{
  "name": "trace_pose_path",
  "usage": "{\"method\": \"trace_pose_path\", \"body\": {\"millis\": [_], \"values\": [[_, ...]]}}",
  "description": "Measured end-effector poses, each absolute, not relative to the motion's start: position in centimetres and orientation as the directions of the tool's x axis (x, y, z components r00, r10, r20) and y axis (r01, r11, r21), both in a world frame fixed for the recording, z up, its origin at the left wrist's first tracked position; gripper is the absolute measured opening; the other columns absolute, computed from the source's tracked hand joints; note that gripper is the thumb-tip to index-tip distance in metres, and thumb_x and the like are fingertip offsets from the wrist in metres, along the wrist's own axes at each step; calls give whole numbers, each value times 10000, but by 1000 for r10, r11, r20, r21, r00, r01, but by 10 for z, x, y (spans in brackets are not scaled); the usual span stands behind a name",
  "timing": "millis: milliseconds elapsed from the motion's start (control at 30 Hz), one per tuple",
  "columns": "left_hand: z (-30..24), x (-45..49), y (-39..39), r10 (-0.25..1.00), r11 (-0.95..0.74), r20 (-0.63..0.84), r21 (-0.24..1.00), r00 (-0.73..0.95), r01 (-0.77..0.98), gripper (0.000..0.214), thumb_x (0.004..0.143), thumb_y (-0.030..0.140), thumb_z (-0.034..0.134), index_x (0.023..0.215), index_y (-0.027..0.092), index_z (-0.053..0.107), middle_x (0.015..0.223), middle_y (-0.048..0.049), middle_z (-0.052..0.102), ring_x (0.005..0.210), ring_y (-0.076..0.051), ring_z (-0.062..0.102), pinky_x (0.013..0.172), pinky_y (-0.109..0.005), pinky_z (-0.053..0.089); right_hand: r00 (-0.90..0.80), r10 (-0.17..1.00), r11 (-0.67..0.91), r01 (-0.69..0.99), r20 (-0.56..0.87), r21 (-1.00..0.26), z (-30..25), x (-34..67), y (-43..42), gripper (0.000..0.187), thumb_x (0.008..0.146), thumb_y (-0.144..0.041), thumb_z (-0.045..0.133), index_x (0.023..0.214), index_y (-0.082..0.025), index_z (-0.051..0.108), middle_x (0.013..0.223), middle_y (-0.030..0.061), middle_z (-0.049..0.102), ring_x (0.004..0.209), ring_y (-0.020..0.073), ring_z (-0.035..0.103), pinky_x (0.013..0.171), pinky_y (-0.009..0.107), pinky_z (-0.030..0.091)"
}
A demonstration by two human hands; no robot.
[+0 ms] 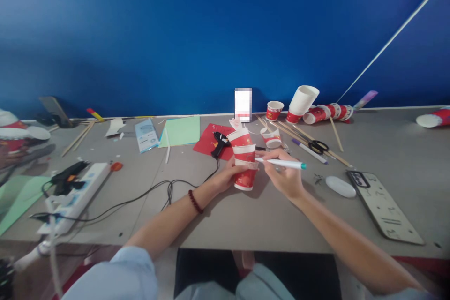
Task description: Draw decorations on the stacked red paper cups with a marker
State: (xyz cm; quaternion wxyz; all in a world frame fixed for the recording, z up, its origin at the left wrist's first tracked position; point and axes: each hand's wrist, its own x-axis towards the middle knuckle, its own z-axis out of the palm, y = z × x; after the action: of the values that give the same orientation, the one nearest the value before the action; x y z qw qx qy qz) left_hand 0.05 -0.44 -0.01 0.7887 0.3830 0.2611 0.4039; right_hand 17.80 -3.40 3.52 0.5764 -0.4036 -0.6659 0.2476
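My left hand (pixel 229 174) wraps round a column of red-and-white paper cups (pixel 245 179) joined end to end, held upright and leaning slightly left over the table. A white strip sticks up from its top. My right hand (pixel 284 176) grips a white marker (pixel 283 163) with a green end pointing right; its other end points at the cups' side. Whether the tip touches them I cannot tell. Behind the cups lie a black glue gun (pixel 221 143) and red paper (pixel 208 137). A cut paper cup (pixel 271 138) sits just beyond my right hand.
Farther right stand a cup (pixel 274 111), stacked cups (pixel 303 102) and a cup assembly (pixel 328 113), near scissors (pixel 318 146) and a purple-capped marker (pixel 309 151). A phone (pixel 385 208) lies at right. Leftward are green paper (pixel 181 131), a power strip (pixel 79 197) and cables.
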Motion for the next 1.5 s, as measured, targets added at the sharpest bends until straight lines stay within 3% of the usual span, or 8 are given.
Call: {"method": "trace_pose_path", "body": {"millis": [500,633,833,967,1167,1500], "values": [[5,0,-6,837,335,-66,847,544,-413,535,633,319,824,1112,139,668,1057,-128,715,931,-239,676,869,-351,489,10,864,490,217,504,-844,36,177,-35,74,795,-183,608,746,-235,591,777,31,711,874,247,725,772,399,575],[-1,-1,-3,834,319,-21,834,552,-450,626,653,426,809,1171,126,628,1120,-163,694,957,-272,683,869,-382,499,18,883,458,188,469,-869,35,179,-36,63,835,-221,601,774,-237,593,826,41,729,846,236,717,759,393,573],[-5,-2,-2,817,379,-58,803,573,-460,545,722,420,751,1171,139,622,1076,-163,712,924,-274,692,787,-379,531,50,892,448,47,450,-893,33,179,-35,73,889,-314,596,890,-241,596,935,63,744,863,219,719,764,380,590],[1,-1,-4,804,389,-51,800,593,-458,511,709,409,750,1109,105,655,1003,-159,727,864,-251,693,796,-369,527,42,880,468,99,474,-878,34,178,-35,51,882,-289,617,872,-240,624,951,62,745,984,234,713,787,358,589],[3,-2,-4,802,398,-58,794,595,-459,458,702,380,753,1066,114,670,915,-131,740,784,-233,696,764,-346,519,14,869,486,164,495,-858,38,175,-38,49,868,-263,618,829,-234,623,922,61,746,1000,250,717,848,392,586],[-1,-2,-3,818,371,-56,812,572,-450,444,713,382,743,1064,117,680,946,-131,742,796,-230,695,769,-336,510,-3,852,510,227,523,-830,35,174,-39,16,857,-244,612,853,-232,622,945,71,749,1041,262,705,848,404,581]]}}
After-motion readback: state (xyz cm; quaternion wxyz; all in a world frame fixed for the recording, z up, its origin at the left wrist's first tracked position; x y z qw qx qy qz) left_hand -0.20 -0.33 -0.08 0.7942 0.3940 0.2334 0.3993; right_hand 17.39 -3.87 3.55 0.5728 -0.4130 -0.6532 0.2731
